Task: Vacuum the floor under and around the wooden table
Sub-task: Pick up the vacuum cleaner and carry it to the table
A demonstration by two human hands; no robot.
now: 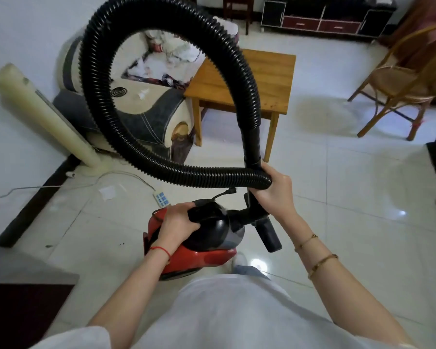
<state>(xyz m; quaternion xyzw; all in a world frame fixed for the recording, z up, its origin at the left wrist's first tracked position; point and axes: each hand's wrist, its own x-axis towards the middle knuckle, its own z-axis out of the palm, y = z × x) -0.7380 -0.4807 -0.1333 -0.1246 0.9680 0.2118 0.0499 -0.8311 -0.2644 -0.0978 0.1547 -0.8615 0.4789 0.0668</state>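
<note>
Glossy white floor tiles fill the frame, with the small square wooden table at upper centre beside a cream and grey armchair heaped with crumpled cloth and papers. At lower centre the left hand is closed around the black handle of a red and black canister vacuum cleaner. Just right, the right hand clasps both the looping black ribbed hose and its rigid black tube.

Cluttered sofa upper left, cream tower fan leaning beside it. Rattan chair upper right, dark TV cabinet top. White power strip on floor, centre left.
</note>
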